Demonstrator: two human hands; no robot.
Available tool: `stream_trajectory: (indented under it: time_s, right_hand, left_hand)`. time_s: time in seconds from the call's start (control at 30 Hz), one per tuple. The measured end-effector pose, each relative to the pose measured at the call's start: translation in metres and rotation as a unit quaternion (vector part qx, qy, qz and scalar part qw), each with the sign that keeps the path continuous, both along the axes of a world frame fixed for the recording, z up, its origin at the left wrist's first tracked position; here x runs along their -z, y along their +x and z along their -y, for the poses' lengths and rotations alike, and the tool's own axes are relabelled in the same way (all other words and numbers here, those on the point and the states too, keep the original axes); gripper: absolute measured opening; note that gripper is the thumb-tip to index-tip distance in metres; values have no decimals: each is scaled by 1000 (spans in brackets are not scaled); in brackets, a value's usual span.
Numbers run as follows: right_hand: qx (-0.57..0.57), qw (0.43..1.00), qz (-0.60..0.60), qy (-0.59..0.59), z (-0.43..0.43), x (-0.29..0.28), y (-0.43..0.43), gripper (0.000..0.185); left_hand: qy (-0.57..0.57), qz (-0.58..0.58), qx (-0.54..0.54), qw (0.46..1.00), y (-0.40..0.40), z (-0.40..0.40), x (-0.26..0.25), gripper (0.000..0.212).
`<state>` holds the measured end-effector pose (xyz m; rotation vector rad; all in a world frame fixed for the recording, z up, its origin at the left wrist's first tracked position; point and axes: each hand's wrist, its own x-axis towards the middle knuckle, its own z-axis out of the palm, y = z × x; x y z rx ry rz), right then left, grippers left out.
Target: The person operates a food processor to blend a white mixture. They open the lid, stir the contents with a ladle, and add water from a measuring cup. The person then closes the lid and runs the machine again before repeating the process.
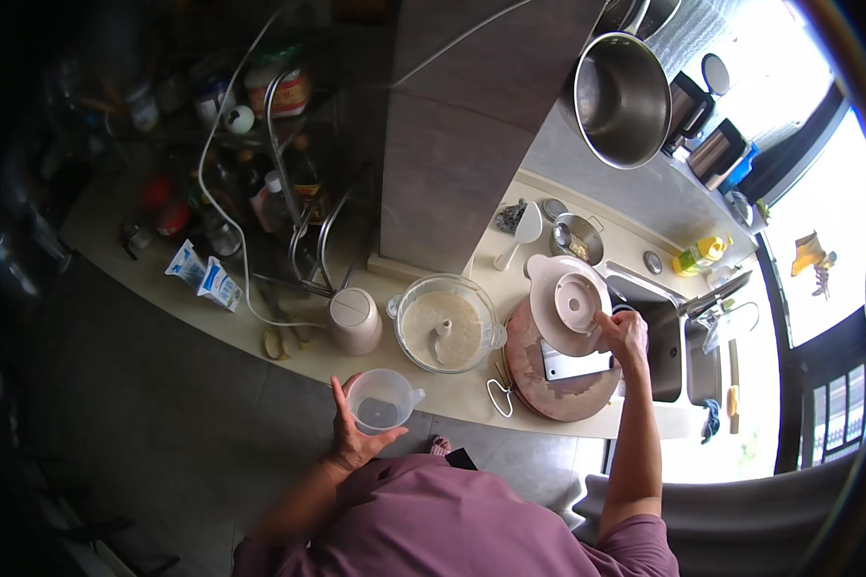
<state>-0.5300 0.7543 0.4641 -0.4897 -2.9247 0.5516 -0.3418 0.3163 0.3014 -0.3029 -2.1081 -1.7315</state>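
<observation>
My left hand (353, 433) grips a translucent plastic measuring cup (381, 400) with a small spout, held over the counter's front edge. In my right hand (624, 335) is a pink plastic lid (548, 285) with a raised ring and a central hole. That lid hangs above a round chopping board (530, 360) and partly covers a cleaver (574, 363) lying there. Between my hands stands a glass food processor bowl (487, 310), holding a pale mixture (422, 317) around a central blade shaft (444, 332). Beside it on the left is the pink motor unit (356, 321) with a white cord.
White-and-blue cartons (220, 285) and scissors (274, 345) lie on the counter at left, near a metal rack (281, 144) with bottles. A sink (664, 346) is at right. Behind the board are a metal pan (584, 238) and a white scoop (525, 231). A pot (620, 101) hangs above.
</observation>
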Motion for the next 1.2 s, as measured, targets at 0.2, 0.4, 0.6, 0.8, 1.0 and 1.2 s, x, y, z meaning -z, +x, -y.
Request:
stream_trajectory:
  time_s: [0.2,0.4,0.6,0.8,1.0,1.2]
  right_hand:
    - [21,994,98,35,-32,67,-16,52]
    - [10,990,96,100,-34,101,-20,60]
    - [-12,979,106,172,-11,81,-12,54]
    - [-257,956,-141,27,86,24,-4,17]
    - [-472,874,-86,71,195,23,15,29]
    - [-536,824,-115,145,217,55,-2,29]
  left_hand:
    - [-5,-9,-34,999,5,-16,-1,146]
    - [-2,23,-38,999,13,-18,-4,150]
    - [-22,28,-63,997,14,-13,-1,148]
    - [-19,7,-75,997,15,-5,-6,145]
    - [-12,16,-70,997,16,7,-4,145]
    - [-7,23,-62,998,22,19,-4,148]
